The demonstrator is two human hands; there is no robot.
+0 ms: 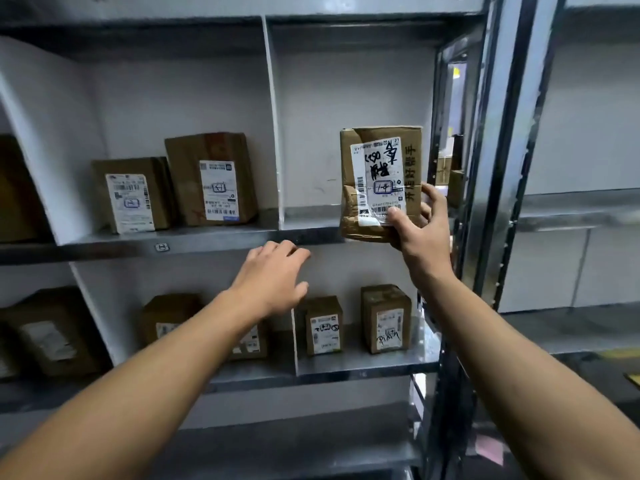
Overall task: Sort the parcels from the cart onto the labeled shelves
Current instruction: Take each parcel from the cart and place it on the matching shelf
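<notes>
Parcel (412,157) with black-scrawled label (377,174), gripped by right hand (420,233).

I see the parcel (381,188) as brown cardboard under glossy clear tape, its white label (377,178) scrawled with black marker and stamped with a blue box — black characters run down one side. The shelves (242,237) are grey metal with white dividers (272,116). The boxes (211,178) stored there are brown too — each has a white barcoded label.
</notes>
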